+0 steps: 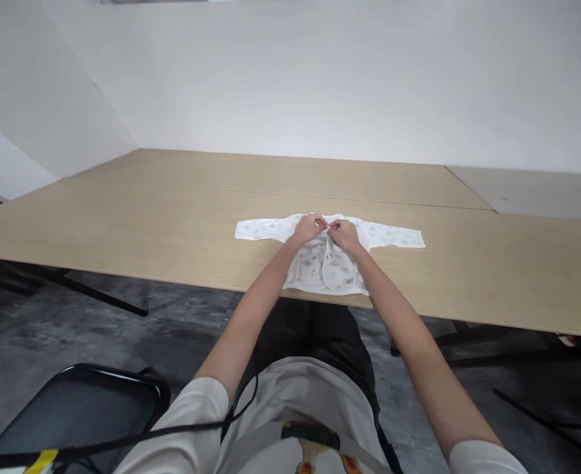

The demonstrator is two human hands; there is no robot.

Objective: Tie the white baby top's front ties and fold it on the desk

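A small white baby shirt (306,266) with a printed pattern lies spread on the wooden table, its sleeves stretched out to both sides. Its front edges overlap down the middle, and the hem lies close to the table's front edge. At the upper front opening, my left hand (310,227) pinches the fabric near the neckline. Right beside it, my right hand (343,233) pinches the other side of the opening. The fingertips nearly meet, and the small bit of shirt between them is too small to make out.
The light wooden table (147,217) reaches back to a white wall (320,79). A black chair (83,408) stands at the lower left, with a black cable (181,429) passing in front of my body. Dark table legs (87,289) show underneath.
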